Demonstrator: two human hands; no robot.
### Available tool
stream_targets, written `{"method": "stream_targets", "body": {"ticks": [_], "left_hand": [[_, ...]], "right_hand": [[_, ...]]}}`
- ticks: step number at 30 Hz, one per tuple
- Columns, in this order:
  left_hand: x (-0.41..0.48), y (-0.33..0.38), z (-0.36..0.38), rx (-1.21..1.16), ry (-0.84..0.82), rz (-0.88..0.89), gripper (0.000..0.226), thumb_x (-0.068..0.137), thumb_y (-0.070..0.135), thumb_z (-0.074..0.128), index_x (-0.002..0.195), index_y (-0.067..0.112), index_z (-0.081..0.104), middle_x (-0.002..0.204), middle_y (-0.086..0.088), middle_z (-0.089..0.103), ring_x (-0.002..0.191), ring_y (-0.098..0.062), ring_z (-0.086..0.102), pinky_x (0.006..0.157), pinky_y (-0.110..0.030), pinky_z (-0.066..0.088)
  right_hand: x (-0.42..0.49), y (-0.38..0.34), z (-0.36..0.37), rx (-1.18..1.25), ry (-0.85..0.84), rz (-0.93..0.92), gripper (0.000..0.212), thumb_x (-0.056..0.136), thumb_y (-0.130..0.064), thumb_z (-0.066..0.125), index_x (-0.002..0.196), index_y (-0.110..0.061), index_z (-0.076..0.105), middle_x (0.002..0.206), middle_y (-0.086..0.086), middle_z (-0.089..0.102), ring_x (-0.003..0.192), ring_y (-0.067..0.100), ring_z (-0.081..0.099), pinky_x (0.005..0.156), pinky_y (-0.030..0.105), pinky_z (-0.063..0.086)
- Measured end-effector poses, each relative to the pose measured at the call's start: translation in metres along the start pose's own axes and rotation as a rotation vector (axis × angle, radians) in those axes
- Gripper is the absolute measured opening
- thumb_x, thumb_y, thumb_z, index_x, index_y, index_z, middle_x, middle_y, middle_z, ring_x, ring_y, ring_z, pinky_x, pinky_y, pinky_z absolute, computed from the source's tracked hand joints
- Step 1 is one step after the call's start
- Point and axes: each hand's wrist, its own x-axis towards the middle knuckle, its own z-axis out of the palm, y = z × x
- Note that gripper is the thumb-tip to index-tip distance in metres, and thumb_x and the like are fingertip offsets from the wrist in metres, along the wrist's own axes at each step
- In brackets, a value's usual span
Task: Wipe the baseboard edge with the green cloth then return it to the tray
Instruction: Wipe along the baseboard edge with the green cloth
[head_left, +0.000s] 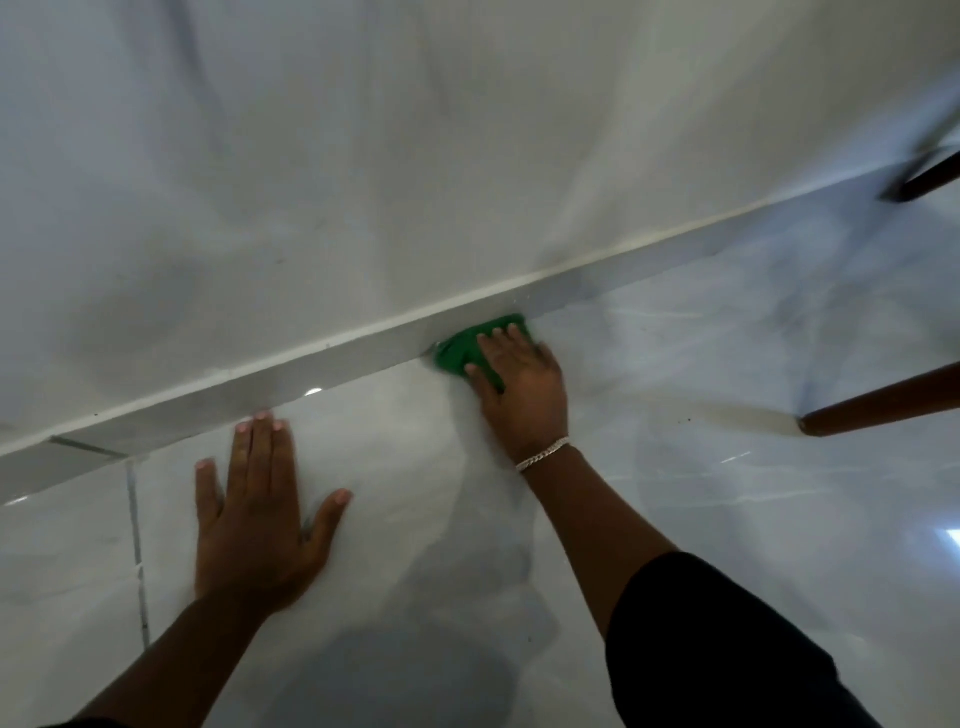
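The grey baseboard (332, 364) runs diagonally from lower left to upper right where the white wall meets the glossy floor. A green cloth (462, 349) is pressed against the foot of the baseboard near the middle of the view. My right hand (522, 387) lies flat on top of the cloth, fingers spread over it, with a silver bracelet at the wrist. My left hand (260, 512) rests palm down on the floor tile, fingers apart, fingertips almost touching the baseboard, holding nothing. No tray is in view.
Two dark wooden furniture legs stand at the right, one (883, 410) close to the floor and another (924, 176) further back by the wall. A grout line (137, 551) crosses the pale marble floor at the left.
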Motion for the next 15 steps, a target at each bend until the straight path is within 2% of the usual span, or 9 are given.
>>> {"method": "stream_targets", "body": {"ticks": [2,4,7,9,11,15], "left_hand": [[0.001,0.0,0.001,0.007,0.002,0.003,0.094,0.085,0.068,0.024,0.155,0.006,0.014,0.165,-0.016,0.016,0.154,-0.03,0.011,0.12,-0.061,0.011],[0.002,-0.001,0.001,0.013,-0.003,0.005,0.094,0.085,0.068,0.024,0.155,0.006,0.013,0.165,-0.017,0.015,0.154,-0.03,0.011,0.12,-0.061,0.011],[0.003,-0.001,0.001,0.016,-0.022,0.001,0.096,0.085,0.07,0.023,0.155,0.006,0.01,0.166,-0.016,0.012,0.154,-0.029,0.008,0.121,-0.061,0.01],[0.002,-0.002,0.001,0.012,-0.03,-0.007,0.096,0.085,0.071,0.021,0.156,0.007,0.009,0.166,-0.016,0.012,0.154,-0.029,0.007,0.121,-0.062,0.011],[0.002,-0.001,0.0,0.007,-0.017,-0.003,0.095,0.085,0.07,0.022,0.155,0.006,0.011,0.166,-0.016,0.013,0.154,-0.029,0.009,0.12,-0.062,0.011],[0.002,-0.002,0.001,0.009,-0.017,0.004,0.095,0.085,0.069,0.024,0.155,0.006,0.012,0.166,-0.016,0.012,0.154,-0.029,0.009,0.12,-0.061,0.011]], "right_hand": [[-0.002,0.002,0.002,-0.084,0.067,0.106,0.037,0.089,-0.029,0.055,0.119,-0.01,0.065,0.126,0.015,0.066,0.125,0.031,0.055,0.104,0.054,0.042],[-0.012,-0.026,0.015,-0.112,0.105,0.155,0.044,0.09,-0.032,0.049,0.125,-0.008,0.061,0.131,0.019,0.061,0.13,0.034,0.05,0.108,0.055,0.036],[-0.03,-0.069,0.034,-0.021,0.103,0.081,0.046,0.089,-0.034,0.052,0.129,-0.01,0.058,0.137,0.019,0.056,0.135,0.034,0.044,0.112,0.052,0.03],[-0.033,-0.067,0.031,-0.001,0.06,-0.051,0.044,0.089,-0.032,0.053,0.128,-0.012,0.06,0.135,0.016,0.058,0.133,0.032,0.046,0.11,0.052,0.033],[-0.023,-0.041,0.02,-0.01,0.008,-0.097,0.043,0.088,-0.033,0.053,0.126,-0.014,0.061,0.133,0.013,0.061,0.131,0.03,0.049,0.105,0.052,0.039],[0.008,0.012,-0.004,-0.076,0.117,0.133,0.038,0.083,-0.026,0.057,0.118,-0.013,0.066,0.125,0.015,0.066,0.123,0.034,0.056,0.086,0.048,0.053]]}}
